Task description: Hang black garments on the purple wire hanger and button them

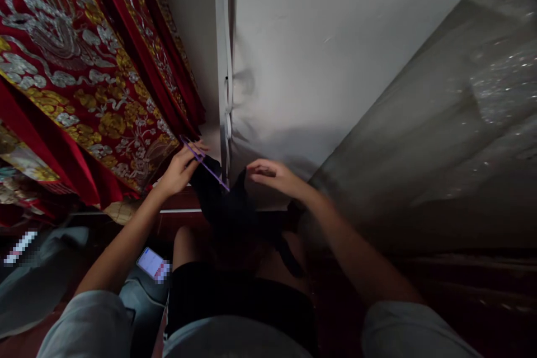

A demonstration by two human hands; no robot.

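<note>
A dark, nearly black cloth garment [232, 210] hangs between my two hands in front of my knees; its exact kind is lost in the dim light. My left hand [180, 169] is closed at its upper left edge. A thin purple rod [212, 172], perhaps part of a hanger, slants across the left fingers and down to the middle of the cloth. My right hand [274, 177] pinches a raised corner of the cloth between thumb and fingers, with the other fingers curled. The lower part of the garment falls towards my lap.
Red hangings with gold and silver embroidery [104, 106] drape on the left. Ahead stands a pale wall [310, 50] with a vertical white pipe or cable [229, 67]. Clear plastic sheeting [470, 112] covers the right side. A lit phone [153, 264] lies near a seated person's leg [140, 296].
</note>
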